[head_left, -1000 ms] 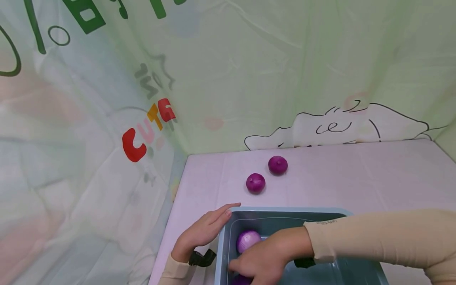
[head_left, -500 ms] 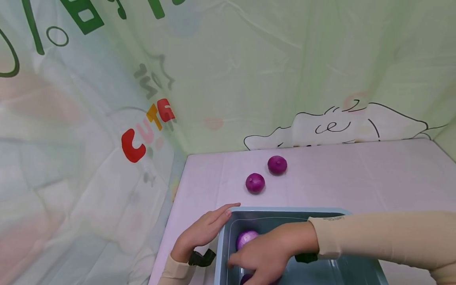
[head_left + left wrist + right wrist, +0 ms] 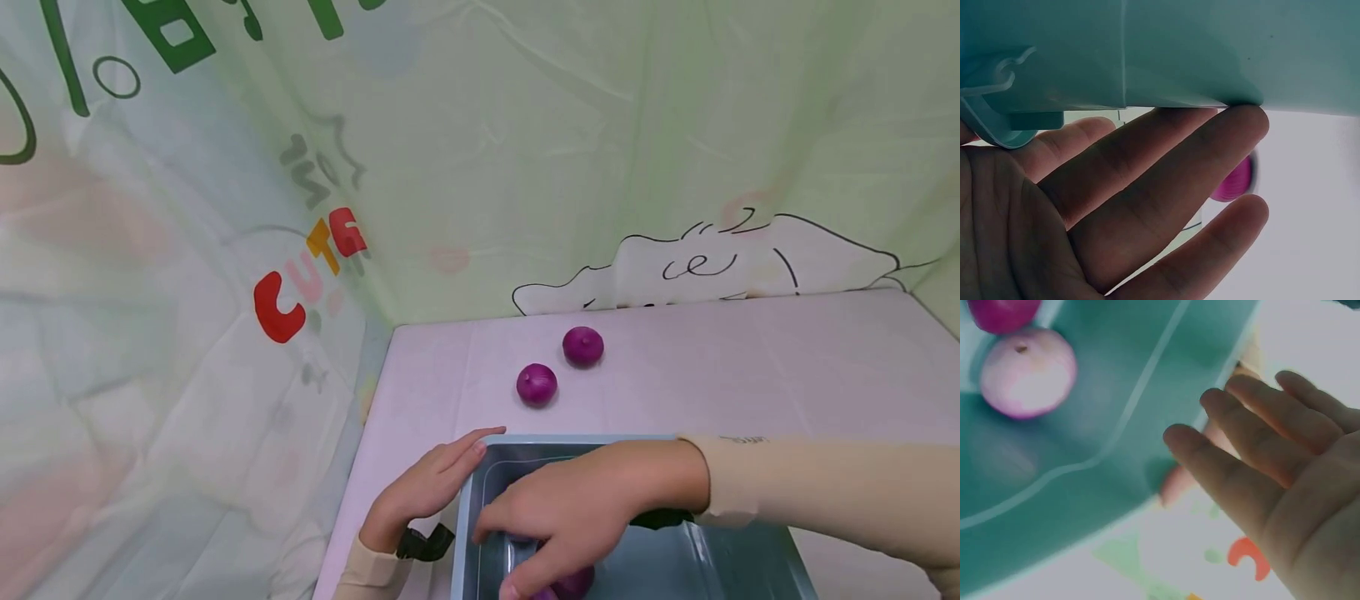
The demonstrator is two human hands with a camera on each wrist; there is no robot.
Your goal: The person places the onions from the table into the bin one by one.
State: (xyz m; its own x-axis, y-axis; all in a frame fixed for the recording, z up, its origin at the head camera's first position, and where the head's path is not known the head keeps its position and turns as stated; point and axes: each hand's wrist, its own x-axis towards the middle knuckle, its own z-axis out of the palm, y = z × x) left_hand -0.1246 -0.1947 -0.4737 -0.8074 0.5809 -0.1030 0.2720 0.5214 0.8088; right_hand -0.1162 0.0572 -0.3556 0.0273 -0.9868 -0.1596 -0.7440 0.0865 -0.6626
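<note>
Pale printed sheets [image 3: 487, 167] stand behind and to the left of a pinkish tabletop [image 3: 712, 375] in the head view. Two purple onions [image 3: 537, 385] lie near each other beyond a blue bin [image 3: 461, 537]. Of the hands, the left hand [image 3: 427, 483] rests against the bin's corner, and the right hand [image 3: 566, 517] is over the inside, partly hiding purple onions [image 3: 573, 583] there.

From the left wrist, four extended, slightly spread fingers [image 3: 1172, 194] show, some touching the bin's outer side, gripping nothing.

From the right wrist, the fingers are extended and hold nothing; a pale onion [image 3: 1029, 374] and a darker onion [image 3: 1004, 312] lie together in the bin.
</note>
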